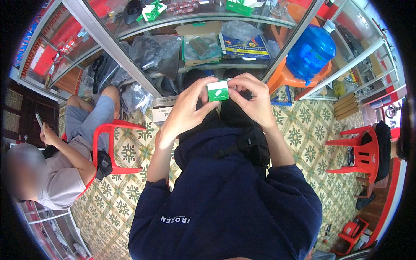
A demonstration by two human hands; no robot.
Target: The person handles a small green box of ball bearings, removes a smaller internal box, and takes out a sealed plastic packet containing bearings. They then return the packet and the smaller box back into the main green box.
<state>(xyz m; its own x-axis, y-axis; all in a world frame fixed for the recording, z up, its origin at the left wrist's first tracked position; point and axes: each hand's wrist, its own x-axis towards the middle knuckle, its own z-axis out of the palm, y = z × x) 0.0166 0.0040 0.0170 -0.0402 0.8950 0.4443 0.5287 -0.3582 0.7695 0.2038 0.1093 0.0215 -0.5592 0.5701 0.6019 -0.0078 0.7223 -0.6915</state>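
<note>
A small green and white cardboard box point(218, 90) is held up above my lap, in front of a glass display case. My left hand point(194, 102) grips its left side, with the thumb at the lower edge and the fingers behind. At the right side, my right hand point(252, 96) has its thumb and forefinger on the box's edge near the upper corner. Whether the box's top flap is raised cannot be told. On the glass shelf ahead lie more green and white boxes point(152, 11) and small red packets point(184, 7).
A blue water bottle point(310, 53) stands on an orange plastic stool point(282, 76) to the right. At left, a person point(70, 162) sits in a red plastic chair point(112, 146) holding a phone. Another red chair point(364, 152) is at right. An opened carton point(201, 47) sits inside the case.
</note>
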